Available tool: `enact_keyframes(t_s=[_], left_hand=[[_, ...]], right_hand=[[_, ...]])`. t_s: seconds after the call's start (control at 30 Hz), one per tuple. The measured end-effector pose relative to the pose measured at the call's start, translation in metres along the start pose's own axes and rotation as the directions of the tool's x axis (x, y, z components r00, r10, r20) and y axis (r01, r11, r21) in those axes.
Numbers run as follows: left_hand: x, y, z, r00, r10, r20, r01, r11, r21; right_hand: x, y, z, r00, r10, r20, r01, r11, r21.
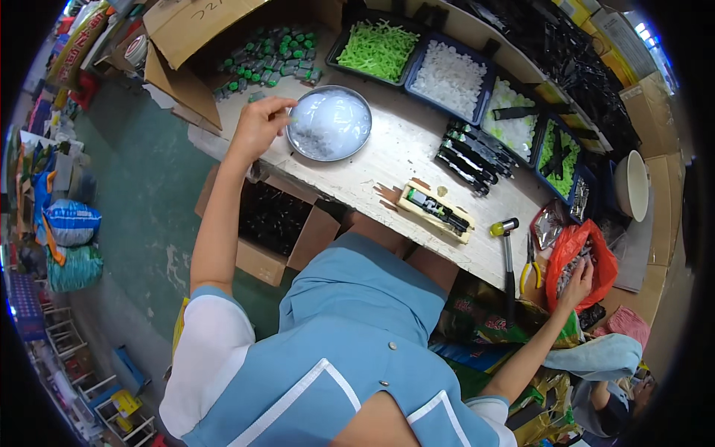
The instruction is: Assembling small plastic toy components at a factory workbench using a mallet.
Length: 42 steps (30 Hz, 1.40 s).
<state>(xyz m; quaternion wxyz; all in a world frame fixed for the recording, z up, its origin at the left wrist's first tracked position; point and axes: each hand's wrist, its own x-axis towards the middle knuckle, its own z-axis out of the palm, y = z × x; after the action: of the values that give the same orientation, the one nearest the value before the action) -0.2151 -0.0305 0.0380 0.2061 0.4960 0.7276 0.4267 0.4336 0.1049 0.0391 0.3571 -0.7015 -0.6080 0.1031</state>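
Note:
My left hand (261, 128) is at the left rim of a round metal bowl (328, 153) holding a clear, glossy gel. Its fingers are curled together; anything between them is too small to name. On the right, my right hand (577, 284) reaches into a red plastic bag (609, 272) of small grey metal parts (572, 270). Its fingers are bent together among the parts, with the tips hidden. Between the hands, a cream-coloured holder (463, 237) carries a black-and-green assembly (439, 210) at the table's front edge.
A hammer (509, 257) and yellow-handled pliers (530, 272) lie left of the bag. Trays of green strips (378, 51) and white pieces (447, 78) line the back. Black parts (477, 158) are stacked mid-table. Green-and-grey pieces (279, 56) lie far left; an open carton (302, 242) stands below.

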Motion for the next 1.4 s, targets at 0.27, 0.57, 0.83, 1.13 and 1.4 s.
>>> enact_keyframes(t_s=[0.27, 0.57, 0.83, 1.13, 1.4], left_hand=[[-0.011, -0.010, 0.012, 0.978, 0.140, -0.157, -0.111, 0.978, 0.179], [0.005, -0.015, 0.031, 0.920, 0.389, -0.034, -0.289, 0.737, 0.612], [-0.012, 0.023, 0.027, 0.988, 0.068, -0.135, -0.101, 0.964, -0.248], [-0.037, 0.080, 0.097, 0.948, 0.256, 0.188, -0.090, 0.785, -0.613], [-0.042, 0.091, 0.123, 0.916, 0.316, 0.249, -0.082, 0.752, -0.654]], right_hand=[[-0.018, -0.079, 0.045, 0.905, -0.426, 0.002, 0.426, 0.904, -0.046], [-0.048, -0.125, 0.063, 0.829, -0.545, 0.124, 0.556, 0.827, -0.081], [-0.078, -0.160, 0.081, 0.840, -0.487, 0.239, 0.447, 0.871, 0.203], [-0.119, -0.239, 0.122, 0.602, -0.716, 0.353, 0.493, 0.681, 0.541], [-0.118, -0.232, 0.120, 0.632, -0.698, 0.336, 0.449, 0.684, 0.575]])
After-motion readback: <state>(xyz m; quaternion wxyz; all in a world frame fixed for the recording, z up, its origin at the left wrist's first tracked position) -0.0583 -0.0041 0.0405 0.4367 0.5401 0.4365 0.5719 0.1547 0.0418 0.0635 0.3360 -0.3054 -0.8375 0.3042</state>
